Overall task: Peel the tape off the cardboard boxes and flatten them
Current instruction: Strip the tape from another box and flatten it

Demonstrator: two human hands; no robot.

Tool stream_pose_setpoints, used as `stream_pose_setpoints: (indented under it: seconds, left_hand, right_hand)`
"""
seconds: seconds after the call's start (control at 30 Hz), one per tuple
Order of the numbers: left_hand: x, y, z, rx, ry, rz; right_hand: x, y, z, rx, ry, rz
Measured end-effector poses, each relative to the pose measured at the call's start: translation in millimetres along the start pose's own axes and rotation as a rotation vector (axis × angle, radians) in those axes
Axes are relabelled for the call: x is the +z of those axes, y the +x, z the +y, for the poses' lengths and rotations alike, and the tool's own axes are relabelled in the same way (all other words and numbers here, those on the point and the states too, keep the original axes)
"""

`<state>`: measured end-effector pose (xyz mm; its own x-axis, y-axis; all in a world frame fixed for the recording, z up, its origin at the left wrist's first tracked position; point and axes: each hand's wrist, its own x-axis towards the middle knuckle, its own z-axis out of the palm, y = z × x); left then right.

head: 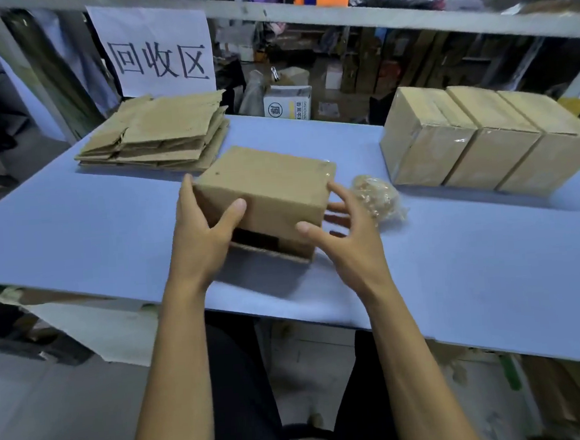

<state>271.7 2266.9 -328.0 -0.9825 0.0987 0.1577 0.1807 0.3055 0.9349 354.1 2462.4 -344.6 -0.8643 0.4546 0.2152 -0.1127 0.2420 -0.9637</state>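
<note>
A brown cardboard box lies in the middle of the blue table, its near end open with a dark gap showing. My left hand holds its left side, thumb on the front face and fingers round the far left edge. My right hand is at the box's right corner with fingers spread, thumb touching the front face. A shiny strip of clear tape shows at the box's far right edge. A crumpled ball of peeled tape lies just right of the box.
A stack of flattened cardboard lies at the back left under a white paper sign. Three taped boxes stand in a row at the back right. Shelving with clutter rises behind the table.
</note>
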Motion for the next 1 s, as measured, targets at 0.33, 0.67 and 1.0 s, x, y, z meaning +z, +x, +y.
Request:
stream_pose_setpoints:
  seconds: [0.33,0.67,1.0]
  left_hand:
    - [16.5,-16.9,-6.0,0.201,0.431,0.031]
    - [18.1,17.4,16.2,0.116,0.547,-0.051]
    - [35.5,21.4,29.8,0.367,0.642,-0.161]
  right_hand:
    - [-1.3,37.9,2.5,0.003,-0.147,-0.101]
    - [-1.7,61.7,-10.3,0.056,-0.275,-0.058]
    - [23.1,35.0,-15.6,0.002,-0.166,0.238]
